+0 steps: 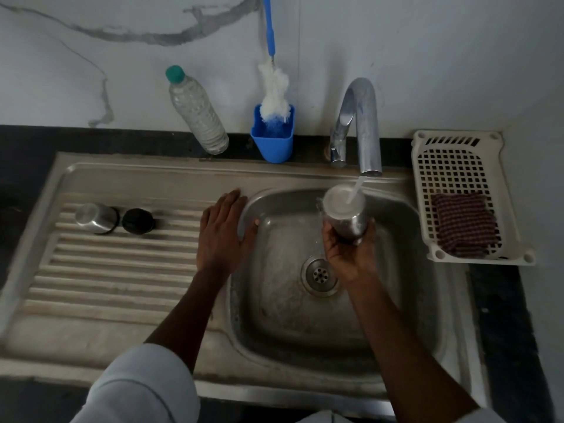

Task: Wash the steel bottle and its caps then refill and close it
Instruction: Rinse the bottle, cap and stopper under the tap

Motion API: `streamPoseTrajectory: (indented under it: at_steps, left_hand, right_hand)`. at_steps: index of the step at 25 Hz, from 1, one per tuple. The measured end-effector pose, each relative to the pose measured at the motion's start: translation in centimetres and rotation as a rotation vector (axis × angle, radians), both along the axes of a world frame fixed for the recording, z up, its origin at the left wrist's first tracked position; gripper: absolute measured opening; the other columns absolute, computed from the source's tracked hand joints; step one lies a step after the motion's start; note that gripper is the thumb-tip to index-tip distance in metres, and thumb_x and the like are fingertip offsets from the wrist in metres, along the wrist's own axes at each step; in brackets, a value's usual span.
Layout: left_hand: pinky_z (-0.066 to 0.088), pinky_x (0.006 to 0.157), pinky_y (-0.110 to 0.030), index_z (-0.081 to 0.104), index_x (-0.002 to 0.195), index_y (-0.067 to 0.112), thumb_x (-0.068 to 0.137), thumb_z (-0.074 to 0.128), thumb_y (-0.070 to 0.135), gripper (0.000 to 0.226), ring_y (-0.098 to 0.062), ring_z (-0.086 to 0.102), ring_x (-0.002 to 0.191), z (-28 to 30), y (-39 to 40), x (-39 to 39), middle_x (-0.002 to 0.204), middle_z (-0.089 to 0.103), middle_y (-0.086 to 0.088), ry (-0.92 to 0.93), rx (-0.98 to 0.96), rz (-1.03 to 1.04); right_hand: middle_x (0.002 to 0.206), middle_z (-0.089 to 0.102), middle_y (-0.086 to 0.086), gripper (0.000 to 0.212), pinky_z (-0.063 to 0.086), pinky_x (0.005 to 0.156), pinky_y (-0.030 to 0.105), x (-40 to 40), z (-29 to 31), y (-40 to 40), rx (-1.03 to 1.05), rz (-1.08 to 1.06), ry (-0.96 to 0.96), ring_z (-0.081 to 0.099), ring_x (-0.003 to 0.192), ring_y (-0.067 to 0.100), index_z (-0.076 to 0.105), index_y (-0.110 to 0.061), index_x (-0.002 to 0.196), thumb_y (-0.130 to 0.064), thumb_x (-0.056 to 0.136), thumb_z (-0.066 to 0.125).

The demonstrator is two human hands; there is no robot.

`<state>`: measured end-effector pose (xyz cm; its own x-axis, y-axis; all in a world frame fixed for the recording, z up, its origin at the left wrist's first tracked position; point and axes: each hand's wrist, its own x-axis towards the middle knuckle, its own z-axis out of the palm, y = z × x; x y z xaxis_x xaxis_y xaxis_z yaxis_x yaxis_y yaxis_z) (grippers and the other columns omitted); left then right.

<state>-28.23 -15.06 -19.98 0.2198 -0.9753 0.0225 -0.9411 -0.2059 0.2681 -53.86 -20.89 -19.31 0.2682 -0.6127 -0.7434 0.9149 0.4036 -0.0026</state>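
The person holds the steel bottle (346, 218) under the running tap (363, 126), over the basin of the sink (305, 319), with the right hand (348, 251) wrapped round its lower body, fingers and thumb curled about the metal. The stream falls straight into the open mouth, which looks whitish and brimming, whether with foam or churned water cannot be told. The left hand (224, 230) lies flat on the sink's edge beside the basin, fingers straight and slightly spread, holding nothing. The two caps stand apart from the bottle on the ribbed drainboard at the left: a steel cap (96, 218) and, just beside it, a black inner cap (138, 221). A bottle brush (273, 90) stands in a blue holder (272, 141) behind the sink, next to a clear plastic bottle (197, 112), and a scrub pad (464, 224) lies in a white basket (427, 154) at the right. The step in hand appears to be either rinsing or refilling; the pictures do not settle which. If it is rinsing, the next move likely calls for tipping the bottle out over the drain; if refilling, for shutting the tap and reaching left for the black inner cap first, then the steel one.
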Motion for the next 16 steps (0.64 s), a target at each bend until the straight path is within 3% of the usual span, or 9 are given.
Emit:
streamPoseTrajectory:
  at_steps: [3,7,11,16]
  left_hand:
    - [0.031,0.123,-0.05,0.046,0.154,0.021,0.105,0.038,0.062,0.064,-0.022,0.034,0.153,0.1,0.0,0.1,0.167,0.038,-0.001,0.005,0.003,0.001]
    - [0.033,0.121,-0.051,0.049,0.153,0.02,0.104,0.037,0.063,0.066,-0.023,0.036,0.153,0.2,0.0,-0.1,0.166,0.04,-0.003,0.01,-0.019,-0.006]
    - [0.03,0.123,-0.051,0.047,0.154,0.02,0.102,0.034,0.065,0.07,-0.024,0.034,0.154,0.5,0.0,-0.2,0.167,0.038,-0.002,0.02,0.0,0.007]
    - [0.03,0.123,-0.052,0.047,0.154,0.02,0.099,0.035,0.065,0.072,-0.024,0.033,0.154,0.6,0.0,-0.3,0.167,0.037,-0.002,0.031,0.007,0.013]
  right_hand:
    - [0.131,0.064,0.03,0.077,0.065,0.071,0.045,-0.1,0.2,-0.6,-0.036,-0.023,-0.083,0.067,0.114,0.038,0.054,0.0,0.143,-0.049,0.087,0.072]
    - [0.136,0.063,0.027,0.078,0.065,0.071,0.045,-0.3,0.3,0.5,-0.039,0.047,0.033,0.066,0.117,0.038,0.054,-0.001,0.144,-0.05,0.087,0.073]
    - [0.13,0.065,0.03,0.081,0.065,0.073,0.043,-0.3,1.0,0.2,-0.028,-0.039,-0.158,0.068,0.113,0.038,0.053,0.002,0.143,-0.044,0.081,0.077]
    - [0.136,0.063,0.026,0.084,0.065,0.07,0.041,1.9,2.1,0.8,-0.085,0.22,-0.052,0.068,0.112,0.035,0.052,-0.002,0.145,-0.055,0.084,0.076]
